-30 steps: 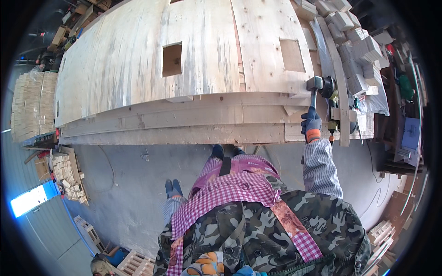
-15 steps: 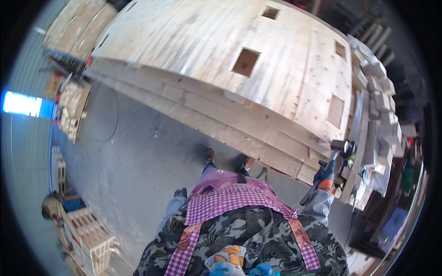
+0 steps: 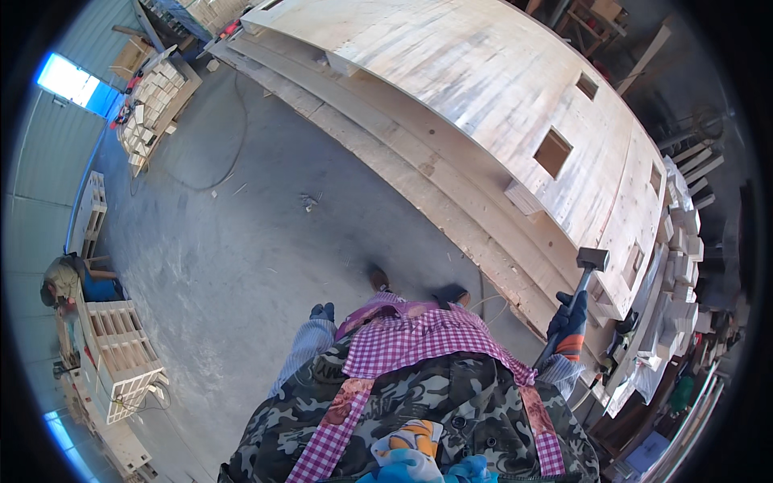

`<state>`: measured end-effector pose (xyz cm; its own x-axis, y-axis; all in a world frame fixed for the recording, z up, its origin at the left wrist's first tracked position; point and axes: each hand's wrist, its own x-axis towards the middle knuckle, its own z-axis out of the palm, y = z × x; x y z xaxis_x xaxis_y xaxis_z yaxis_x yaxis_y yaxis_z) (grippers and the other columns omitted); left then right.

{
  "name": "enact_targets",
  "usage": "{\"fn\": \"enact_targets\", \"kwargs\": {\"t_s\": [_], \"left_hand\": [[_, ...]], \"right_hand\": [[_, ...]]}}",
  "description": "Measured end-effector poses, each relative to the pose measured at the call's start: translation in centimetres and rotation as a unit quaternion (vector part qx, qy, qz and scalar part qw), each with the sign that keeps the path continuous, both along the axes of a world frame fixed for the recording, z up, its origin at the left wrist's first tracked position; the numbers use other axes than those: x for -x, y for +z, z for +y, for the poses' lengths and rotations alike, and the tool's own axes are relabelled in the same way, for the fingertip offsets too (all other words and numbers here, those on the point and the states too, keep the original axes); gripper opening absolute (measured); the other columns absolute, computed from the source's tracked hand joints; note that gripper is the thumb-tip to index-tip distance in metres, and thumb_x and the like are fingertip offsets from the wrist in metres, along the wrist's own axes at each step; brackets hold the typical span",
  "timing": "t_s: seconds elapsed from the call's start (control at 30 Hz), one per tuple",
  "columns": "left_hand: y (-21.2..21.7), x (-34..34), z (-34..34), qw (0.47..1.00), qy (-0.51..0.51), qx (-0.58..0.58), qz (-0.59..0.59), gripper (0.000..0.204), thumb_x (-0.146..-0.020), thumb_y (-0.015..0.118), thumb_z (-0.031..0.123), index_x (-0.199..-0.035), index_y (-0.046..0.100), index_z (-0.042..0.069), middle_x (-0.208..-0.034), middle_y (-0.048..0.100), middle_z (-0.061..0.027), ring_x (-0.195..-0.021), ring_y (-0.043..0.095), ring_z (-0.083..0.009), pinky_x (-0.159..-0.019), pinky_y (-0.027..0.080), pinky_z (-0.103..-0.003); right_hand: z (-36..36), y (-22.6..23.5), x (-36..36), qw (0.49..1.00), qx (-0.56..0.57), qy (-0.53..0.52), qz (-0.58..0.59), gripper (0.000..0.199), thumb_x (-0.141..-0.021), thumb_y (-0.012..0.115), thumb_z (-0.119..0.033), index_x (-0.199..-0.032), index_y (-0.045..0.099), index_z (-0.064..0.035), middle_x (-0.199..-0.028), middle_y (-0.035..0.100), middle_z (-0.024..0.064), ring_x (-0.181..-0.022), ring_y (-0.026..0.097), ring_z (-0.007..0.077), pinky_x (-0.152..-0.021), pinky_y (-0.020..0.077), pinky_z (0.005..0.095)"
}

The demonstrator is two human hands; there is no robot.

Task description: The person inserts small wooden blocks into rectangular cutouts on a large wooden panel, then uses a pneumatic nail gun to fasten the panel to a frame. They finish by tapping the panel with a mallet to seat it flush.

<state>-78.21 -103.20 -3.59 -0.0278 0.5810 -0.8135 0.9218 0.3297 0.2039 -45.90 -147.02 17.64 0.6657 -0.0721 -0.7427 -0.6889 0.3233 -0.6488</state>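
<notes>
My right hand [image 3: 566,320], in a dark glove with an orange cuff, is closed round the handle of a hammer [image 3: 593,258]. The blocky grey head points up, near the right corner of a large plywood panel [image 3: 451,68] with square cut-outs. The handle's lower end runs back along my forearm. Under the panel are long timber boards [image 3: 419,173] and short wooden blocks [image 3: 523,197]. Low at my left side, my left hand [image 3: 323,312] is gloved, with its fingers a little apart and nothing seen in it.
White wrapped timber pieces [image 3: 672,314] are stacked at the right. A hose [image 3: 233,165] curves over the grey concrete floor [image 3: 266,241]. At the left are a stack of wooden blocks [image 3: 153,101], a wooden pallet [image 3: 125,342] and another person [image 3: 63,282] bending over.
My view has turned, so the panel sits further right. The hammer's head and handle now show more plainly in my right hand. The left hand still hangs low.
</notes>
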Motion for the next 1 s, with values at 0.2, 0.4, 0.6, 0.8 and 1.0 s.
{"fn": "enact_targets", "kwargs": {"t_s": [0.2, 0.4, 0.6, 0.8, 1.0], "left_hand": [[5.0, 1.0, 6.3, 0.997, 0.070, -0.029, -0.019, 0.058, -0.086, 0.056, 0.037, -0.131, 0.044, 0.003, -0.125, 0.053, -0.0152, -0.116, 0.049, -0.0253, -0.097, 0.037, -0.035], [1.7, 5.3, 7.6, 0.986, 0.155, -0.013, -0.051, 0.057, -0.085, 0.058, 0.036, -0.130, 0.045, 0.004, -0.123, 0.054, -0.0142, -0.114, 0.050, -0.0242, -0.096, 0.038, -0.035], [0.3, 11.0, 7.3, 0.970, 0.224, 0.048, -0.077, 0.057, -0.085, 0.059, 0.035, -0.130, 0.045, 0.004, -0.122, 0.055, -0.0132, -0.111, 0.050, -0.0232, -0.094, 0.039, -0.034], [0.6, 10.7, 14.4, 0.965, 0.249, 0.048, -0.065, 0.056, -0.084, 0.061, 0.034, -0.129, 0.046, 0.004, -0.120, 0.055, -0.0123, -0.109, 0.051, -0.0221, -0.093, 0.040, -0.033], [1.3, 4.6, 27.0, 0.967, 0.243, -0.009, -0.079, 0.056, -0.084, 0.062, 0.033, -0.129, 0.047, 0.005, -0.118, 0.056, -0.0113, -0.107, 0.052, -0.0211, -0.092, 0.041, -0.033]], "right_hand": [[12.4, 2.9, -2.5, 0.993, -0.114, 0.020, 0.013, 0.054, -0.087, 0.052, -0.052, -0.096, 0.057, 0.0001, -0.049, 0.035, -0.0070, -0.036, 0.033, 0.0018, -0.031, 0.0280, 0.0152], [22.8, 3.1, -6.3, 0.994, -0.068, 0.088, 0.007, 0.052, -0.087, 0.053, -0.052, -0.096, 0.057, -0.0006, -0.049, 0.037, -0.0072, -0.036, 0.034, 0.0016, -0.032, 0.0299, 0.0143], [35.4, 1.1, -12.3, 0.974, -0.072, 0.216, 0.008, 0.056, -0.084, 0.052, -0.058, -0.096, 0.055, -0.0034, -0.050, 0.033, -0.0080, -0.036, 0.032, 0.0029, -0.033, 0.0311, 0.0181], [51.2, -2.0, -18.5, 0.950, -0.058, 0.305, 0.017, 0.067, -0.082, 0.049, -0.064, -0.102, 0.057, 0.0000, -0.053, 0.033, -0.0082, -0.037, 0.032, 0.0032, -0.035, 0.0296, 0.0201], [63.8, 2.5, -27.4, 0.942, -0.032, 0.290, -0.168, 0.061, -0.088, 0.047, -0.056, -0.095, 0.061, 0.0027, -0.055, 0.040, -0.0026, -0.039, 0.035, 0.0072, -0.037, 0.0324, 0.0237]]}}
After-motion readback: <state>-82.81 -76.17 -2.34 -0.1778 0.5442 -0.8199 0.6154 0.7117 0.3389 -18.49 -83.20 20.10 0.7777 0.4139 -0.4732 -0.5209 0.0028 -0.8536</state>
